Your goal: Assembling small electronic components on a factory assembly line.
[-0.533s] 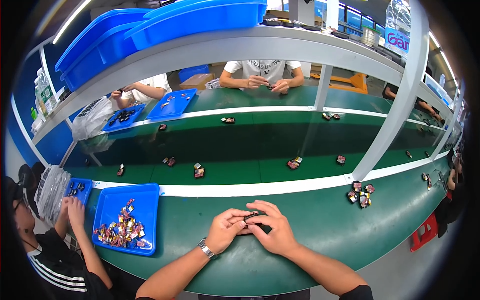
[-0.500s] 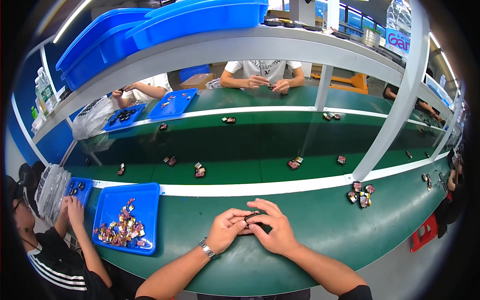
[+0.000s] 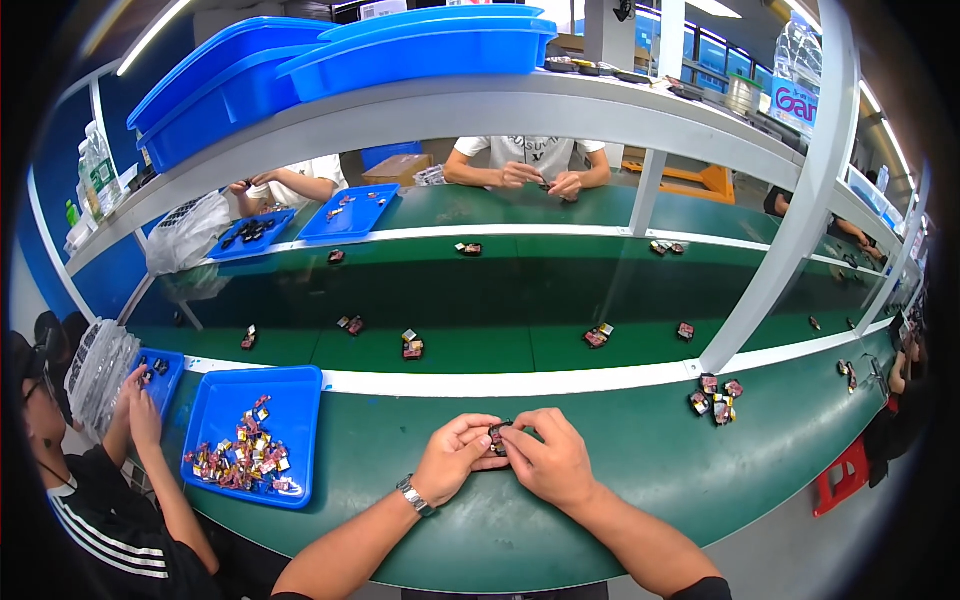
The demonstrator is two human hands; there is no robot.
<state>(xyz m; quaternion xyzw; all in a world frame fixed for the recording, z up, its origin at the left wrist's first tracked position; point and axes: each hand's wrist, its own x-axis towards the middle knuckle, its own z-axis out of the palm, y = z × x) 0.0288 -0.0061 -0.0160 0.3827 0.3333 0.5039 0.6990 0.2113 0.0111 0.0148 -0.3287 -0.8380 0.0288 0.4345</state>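
Over the near green bench, my two hands meet around a small black-rimmed part [image 3: 497, 438] with a reddish inside. My left hand [image 3: 452, 460], with a metal watch on its wrist, pinches the part from its left side. From the right, my right hand [image 3: 552, 462] presses thumb and fingertips together on the same part, hiding some of it. Left of my hands, a blue tray [image 3: 313, 440] holds a heap of small red, yellow and white assemblies [image 3: 240, 455]. A small cluster of similar black-and-red pieces [image 3: 716, 400] lies on the bench to my right.
A green conveyor belt [image 3: 480, 345] with scattered pieces runs beyond the white rail [image 3: 440, 383]. A grey shelf post [image 3: 775, 230] rises at right, below a shelf with blue bins [image 3: 420, 55]. One person [image 3: 110, 500] works close at left; others sit across.
My right fingers, raised and spread before, have closed down onto the part, which now shows its reddish inside. Pieces on the belt have shifted slightly right in the picture.
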